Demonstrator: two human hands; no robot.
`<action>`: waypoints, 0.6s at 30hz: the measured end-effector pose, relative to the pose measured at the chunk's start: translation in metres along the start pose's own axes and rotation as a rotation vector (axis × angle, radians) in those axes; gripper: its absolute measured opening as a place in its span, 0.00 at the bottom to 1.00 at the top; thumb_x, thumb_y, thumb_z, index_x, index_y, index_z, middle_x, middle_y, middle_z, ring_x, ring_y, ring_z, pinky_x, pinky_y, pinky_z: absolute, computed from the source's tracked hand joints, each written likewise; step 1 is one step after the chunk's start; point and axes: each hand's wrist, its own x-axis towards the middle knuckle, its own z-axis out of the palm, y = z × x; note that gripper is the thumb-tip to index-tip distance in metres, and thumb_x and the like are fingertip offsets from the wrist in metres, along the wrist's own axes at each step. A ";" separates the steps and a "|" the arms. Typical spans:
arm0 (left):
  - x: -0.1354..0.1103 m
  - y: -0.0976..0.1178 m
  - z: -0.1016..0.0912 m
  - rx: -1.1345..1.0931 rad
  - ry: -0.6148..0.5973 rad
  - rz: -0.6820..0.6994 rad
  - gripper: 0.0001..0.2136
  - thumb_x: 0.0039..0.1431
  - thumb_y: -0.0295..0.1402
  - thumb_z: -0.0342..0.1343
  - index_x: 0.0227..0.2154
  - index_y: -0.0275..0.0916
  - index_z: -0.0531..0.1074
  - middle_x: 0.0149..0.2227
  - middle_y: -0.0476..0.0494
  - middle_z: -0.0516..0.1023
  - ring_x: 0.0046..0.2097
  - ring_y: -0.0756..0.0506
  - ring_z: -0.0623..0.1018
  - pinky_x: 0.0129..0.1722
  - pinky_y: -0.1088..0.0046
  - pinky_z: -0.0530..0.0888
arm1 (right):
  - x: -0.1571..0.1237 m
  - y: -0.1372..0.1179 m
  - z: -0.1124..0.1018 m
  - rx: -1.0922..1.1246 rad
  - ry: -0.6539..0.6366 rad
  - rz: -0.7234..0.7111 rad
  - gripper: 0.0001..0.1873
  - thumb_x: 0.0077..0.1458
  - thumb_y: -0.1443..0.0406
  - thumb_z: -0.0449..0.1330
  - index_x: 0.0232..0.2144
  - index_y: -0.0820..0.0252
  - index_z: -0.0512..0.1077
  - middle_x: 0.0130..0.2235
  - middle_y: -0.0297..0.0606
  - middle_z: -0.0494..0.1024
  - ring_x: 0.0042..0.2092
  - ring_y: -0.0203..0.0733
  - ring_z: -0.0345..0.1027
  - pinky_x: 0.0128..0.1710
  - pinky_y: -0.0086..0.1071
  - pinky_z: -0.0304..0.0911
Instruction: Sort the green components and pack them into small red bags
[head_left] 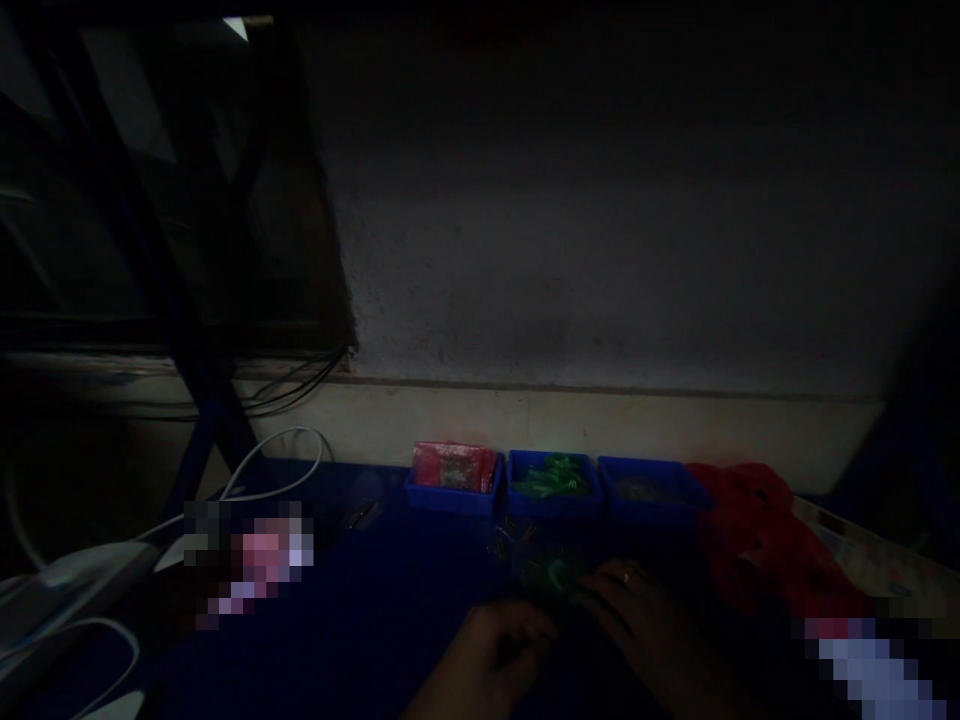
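Dimly lit, a blue tabletop [352, 640] seen from the head camera carries a person's two bare hands at work. The left hand [504, 645] curls its fingers inward; whether it grips anything cannot be told in the gloom. The right hand [637, 605] stretches its fingers toward a small green item [556, 574], which lies on the table just beyond the left; contact or grasp cannot be made out. Small shiny pieces [517, 530] lie behind it. Three blue trays line the wall [600, 270]: one with red packets [435, 465], one with green packets [559, 475], one with indistinct contents [641, 490]. A crumpled red bag [750, 545] sits at right.
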 end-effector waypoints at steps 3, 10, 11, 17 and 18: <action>-0.001 0.004 0.000 0.011 -0.001 -0.006 0.09 0.54 0.29 0.51 0.36 0.37 0.74 0.36 0.45 0.77 0.39 0.45 0.73 0.39 0.72 0.67 | 0.002 0.000 -0.005 -0.012 0.003 -0.030 0.19 0.53 0.74 0.50 0.41 0.53 0.74 0.43 0.39 0.79 0.45 0.47 0.71 0.47 0.43 0.65; 0.002 0.010 -0.001 -0.131 0.036 0.008 0.10 0.52 0.29 0.52 0.38 0.35 0.70 0.32 0.46 0.71 0.34 0.47 0.69 0.35 0.74 0.66 | 0.000 -0.001 -0.012 0.069 0.042 -0.046 0.20 0.53 0.73 0.48 0.41 0.51 0.74 0.43 0.38 0.79 0.46 0.48 0.71 0.50 0.44 0.63; 0.002 0.011 -0.002 -0.157 0.055 0.016 0.12 0.52 0.30 0.53 0.40 0.35 0.69 0.32 0.46 0.70 0.34 0.47 0.69 0.34 0.74 0.66 | -0.001 -0.003 -0.011 0.108 0.046 -0.008 0.19 0.54 0.71 0.48 0.41 0.50 0.74 0.44 0.37 0.79 0.47 0.48 0.70 0.50 0.43 0.63; 0.002 0.015 -0.002 -0.274 0.088 0.035 0.16 0.53 0.36 0.55 0.44 0.36 0.67 0.36 0.43 0.71 0.37 0.46 0.69 0.38 0.72 0.66 | -0.005 -0.014 -0.006 0.480 0.070 0.238 0.16 0.55 0.57 0.51 0.37 0.54 0.75 0.42 0.40 0.79 0.44 0.48 0.71 0.46 0.38 0.65; 0.001 0.017 -0.002 -0.291 0.052 0.039 0.14 0.54 0.37 0.55 0.42 0.36 0.69 0.34 0.44 0.72 0.36 0.46 0.70 0.39 0.71 0.66 | -0.007 -0.015 -0.005 0.533 0.059 0.260 0.17 0.54 0.55 0.51 0.37 0.54 0.75 0.41 0.39 0.79 0.44 0.48 0.71 0.46 0.37 0.65</action>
